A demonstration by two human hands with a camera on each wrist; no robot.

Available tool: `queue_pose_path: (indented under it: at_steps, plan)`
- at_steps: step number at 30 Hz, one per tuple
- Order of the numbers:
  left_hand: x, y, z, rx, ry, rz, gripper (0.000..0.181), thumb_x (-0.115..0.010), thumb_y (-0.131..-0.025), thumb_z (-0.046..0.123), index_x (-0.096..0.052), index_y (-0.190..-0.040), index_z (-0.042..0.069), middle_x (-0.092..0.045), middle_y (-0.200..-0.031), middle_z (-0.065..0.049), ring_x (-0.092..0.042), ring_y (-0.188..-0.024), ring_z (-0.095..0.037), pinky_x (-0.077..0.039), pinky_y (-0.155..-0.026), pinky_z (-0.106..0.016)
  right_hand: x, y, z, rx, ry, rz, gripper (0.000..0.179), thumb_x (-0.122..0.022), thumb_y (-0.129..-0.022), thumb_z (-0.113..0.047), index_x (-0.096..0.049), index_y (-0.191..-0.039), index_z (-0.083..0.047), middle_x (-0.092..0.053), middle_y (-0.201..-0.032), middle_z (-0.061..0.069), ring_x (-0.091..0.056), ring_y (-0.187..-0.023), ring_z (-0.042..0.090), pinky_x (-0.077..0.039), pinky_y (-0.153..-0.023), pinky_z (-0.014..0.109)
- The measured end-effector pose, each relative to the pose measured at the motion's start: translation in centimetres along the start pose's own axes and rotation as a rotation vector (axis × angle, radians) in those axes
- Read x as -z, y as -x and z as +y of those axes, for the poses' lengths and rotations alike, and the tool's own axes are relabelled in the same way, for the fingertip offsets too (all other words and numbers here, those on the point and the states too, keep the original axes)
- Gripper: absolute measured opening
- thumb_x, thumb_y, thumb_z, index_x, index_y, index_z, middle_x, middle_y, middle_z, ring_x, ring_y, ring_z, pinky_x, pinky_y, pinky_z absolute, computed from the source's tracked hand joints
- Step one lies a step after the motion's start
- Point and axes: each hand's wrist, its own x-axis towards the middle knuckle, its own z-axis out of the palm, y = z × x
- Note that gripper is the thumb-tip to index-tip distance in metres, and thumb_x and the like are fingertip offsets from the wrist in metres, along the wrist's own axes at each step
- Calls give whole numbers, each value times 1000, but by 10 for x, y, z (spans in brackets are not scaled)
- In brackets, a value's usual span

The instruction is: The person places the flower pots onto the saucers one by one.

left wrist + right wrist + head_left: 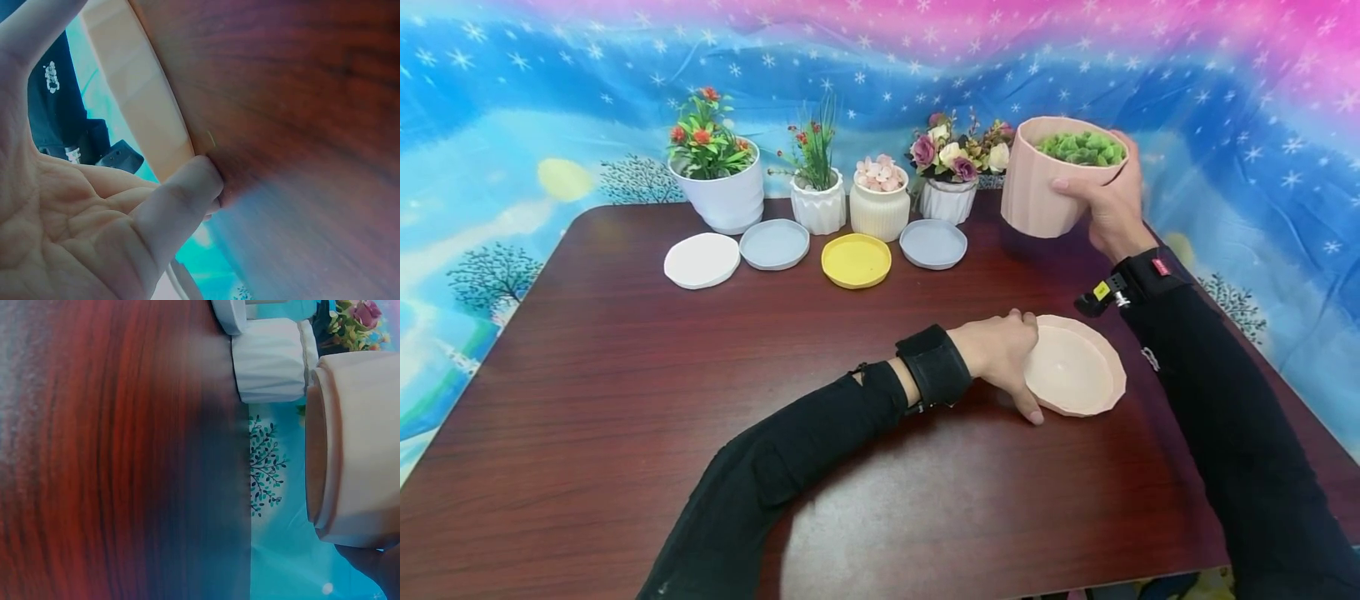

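My right hand (1112,200) grips a pink flowerpot (1037,187) holding a green succulent (1081,148). The thumb lies over the front of the pot near its rim, and the other fingers are mostly hidden behind it. Raised above the back right of the table, the pot shows its underside rim in the right wrist view. My left hand (1000,354) is spread at the left side of a pink saucer (1071,367) lying on the table. A finger (187,187) of that hand comes down right at the saucer's outer edge in the left wrist view.
Along the table's back stand a white pot with red flowers (722,196), a small white grass pot (818,204), a cream pot (880,210) and a white rose pot (947,200). Before them lie saucers: white (702,261), pale blue (775,244), yellow (856,261) and grey-blue (933,243).
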Motion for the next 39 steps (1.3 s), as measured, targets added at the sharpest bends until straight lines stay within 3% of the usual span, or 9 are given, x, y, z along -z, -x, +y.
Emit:
queue_pose_path:
  at_steps: [10, 29, 37, 39]
  plan:
    - [-1, 1, 0, 1, 1, 7, 129, -94, -65, 71, -39, -156, -3, -56, -136, -8, -63, -110, -15, -51, -95, -22, 1, 8, 1, 10, -50, -30, 92, -77, -77, 19, -37, -156, -7, -46, -144, 12, -52, -124, 27, -56, -94, 30]
    - [-1, 0, 3, 21, -32, -3, 133, -88, -71, 73, -31, -163, -3, -46, -160, -18, -61, -127, -20, -50, -103, -25, 10, 17, 4, 38, -90, -41, 86, -75, -74, 22, -46, -150, -6, -51, -140, 15, -57, -117, 27, -59, -87, 30]
    - [-2, 0, 3, 20, -36, 21, 129, -88, -71, 74, -36, -160, -3, -56, -143, -12, -65, -110, -17, -54, -93, -25, 15, 22, -1, 51, -141, -57, 86, -72, -74, 26, -45, -150, -4, -51, -142, 16, -57, -117, 28, -59, -89, 31]
    - [-2, 0, 3, 23, -35, 21, 129, -88, -71, 74, -35, -160, -3, -55, -145, -13, -65, -112, -17, -54, -94, -26, 16, 22, -2, 55, -155, -55, 86, -71, -74, 26, -45, -149, -4, -51, -142, 17, -58, -117, 28, -59, -89, 31]
